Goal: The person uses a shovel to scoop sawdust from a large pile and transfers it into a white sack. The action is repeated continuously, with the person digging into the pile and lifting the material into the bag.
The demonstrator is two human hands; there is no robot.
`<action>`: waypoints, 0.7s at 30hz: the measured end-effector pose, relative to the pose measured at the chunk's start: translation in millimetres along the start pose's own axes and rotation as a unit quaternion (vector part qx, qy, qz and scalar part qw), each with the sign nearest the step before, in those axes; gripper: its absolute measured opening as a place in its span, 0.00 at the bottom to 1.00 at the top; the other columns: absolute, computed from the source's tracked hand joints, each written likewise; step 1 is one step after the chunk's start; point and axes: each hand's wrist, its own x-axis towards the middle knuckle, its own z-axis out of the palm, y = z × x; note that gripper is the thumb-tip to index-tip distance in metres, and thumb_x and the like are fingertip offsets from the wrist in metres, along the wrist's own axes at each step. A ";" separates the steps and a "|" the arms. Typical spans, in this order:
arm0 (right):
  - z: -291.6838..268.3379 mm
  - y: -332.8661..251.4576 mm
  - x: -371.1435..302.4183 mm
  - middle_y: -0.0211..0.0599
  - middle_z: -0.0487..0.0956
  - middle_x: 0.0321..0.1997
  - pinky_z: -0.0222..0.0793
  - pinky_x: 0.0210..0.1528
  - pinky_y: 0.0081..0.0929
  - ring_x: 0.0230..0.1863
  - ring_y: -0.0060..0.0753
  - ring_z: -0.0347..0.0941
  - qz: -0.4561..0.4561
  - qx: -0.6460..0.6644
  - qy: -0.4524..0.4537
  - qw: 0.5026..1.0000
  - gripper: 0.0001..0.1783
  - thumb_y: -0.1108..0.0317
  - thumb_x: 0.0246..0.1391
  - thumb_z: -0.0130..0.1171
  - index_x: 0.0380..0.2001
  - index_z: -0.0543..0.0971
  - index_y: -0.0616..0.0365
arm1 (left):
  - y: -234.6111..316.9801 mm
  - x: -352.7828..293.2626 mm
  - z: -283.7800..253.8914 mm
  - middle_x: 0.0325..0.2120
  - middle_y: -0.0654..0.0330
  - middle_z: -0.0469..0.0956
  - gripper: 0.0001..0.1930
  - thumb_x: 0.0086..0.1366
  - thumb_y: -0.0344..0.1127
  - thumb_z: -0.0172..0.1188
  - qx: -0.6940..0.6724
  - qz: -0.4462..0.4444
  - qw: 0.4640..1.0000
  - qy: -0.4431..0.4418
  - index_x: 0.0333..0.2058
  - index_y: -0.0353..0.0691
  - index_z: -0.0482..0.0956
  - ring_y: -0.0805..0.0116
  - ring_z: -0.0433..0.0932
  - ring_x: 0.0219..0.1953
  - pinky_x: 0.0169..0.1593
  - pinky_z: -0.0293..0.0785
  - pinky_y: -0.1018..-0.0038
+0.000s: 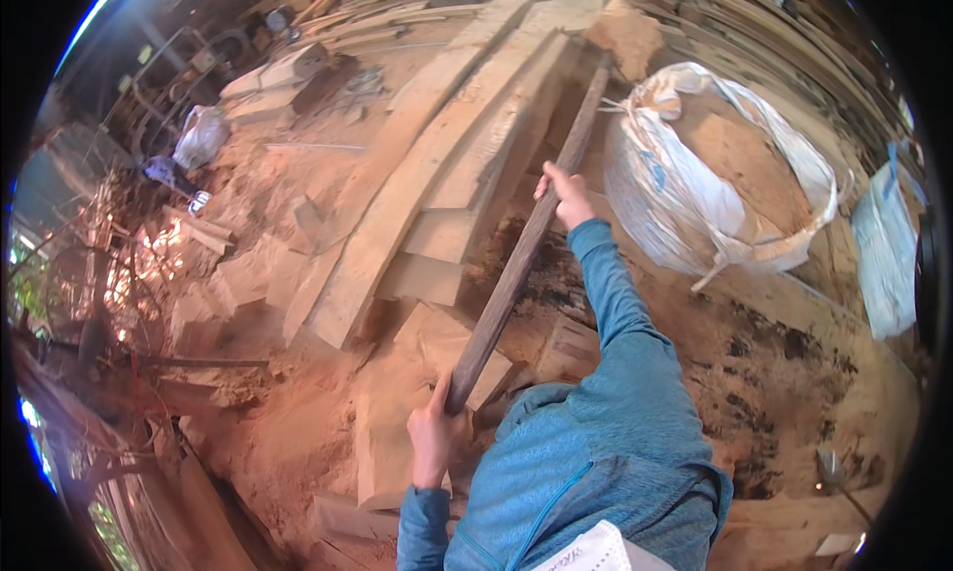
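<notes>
A long, weathered wooden pole (511, 283) slants across the middle, from near my body up toward the far right. My left hand (437, 437) is closed around its near end. Farther along, my right hand (569, 196) grips the shaft, with the arm stretched forward. The pole's far end lies close to a rough tan block (625, 37), left of a big white sack (650, 199). Whether the tip touches the block or the ground, I cannot tell. Long sawn planks (397, 238) lie stacked just left of the pole.
Sawdust (740, 169) fills the white sack. Wood offcuts (248, 273) and a reddish sawdust floor (288, 412) spread to the left. A pale blue sack (884, 248) stands at the far right. More timber (779, 35) is piled behind. Branches and boards crowd the lower left.
</notes>
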 end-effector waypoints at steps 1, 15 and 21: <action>-16.8 -17.1 13.4 0.40 0.74 0.18 0.73 0.22 0.38 0.17 0.36 0.71 0.024 0.026 0.045 0.998 0.14 0.65 0.55 0.66 0.25 0.73 0.60 | 9.7 14.9 1.2 0.29 0.51 0.81 0.31 0.52 0.30 0.64 0.042 0.026 0.999 -0.006 0.57 0.52 0.75 0.50 0.81 0.27 0.29 0.76 0.65; -55.3 -39.5 -31.3 0.15 0.59 0.11 0.59 0.19 0.17 0.12 0.15 0.56 0.077 0.301 -0.130 0.941 0.16 0.55 0.60 0.58 0.24 0.70 0.50 | -21.9 35.7 48.4 0.24 0.67 0.71 0.22 0.56 0.30 0.62 0.254 0.100 0.934 0.232 0.49 0.60 0.80 0.68 0.74 0.25 0.26 0.67 0.68; 50.1 46.1 -94.8 0.18 0.59 0.11 0.58 0.23 0.24 0.14 0.20 0.58 0.251 0.242 -0.275 0.896 0.20 0.54 0.64 0.52 0.18 0.65 0.44 | -79.3 -87.8 64.9 0.25 0.63 0.73 0.13 0.52 0.34 0.63 0.226 -0.090 0.936 0.255 0.39 0.54 0.81 0.60 0.76 0.27 0.28 0.70 0.64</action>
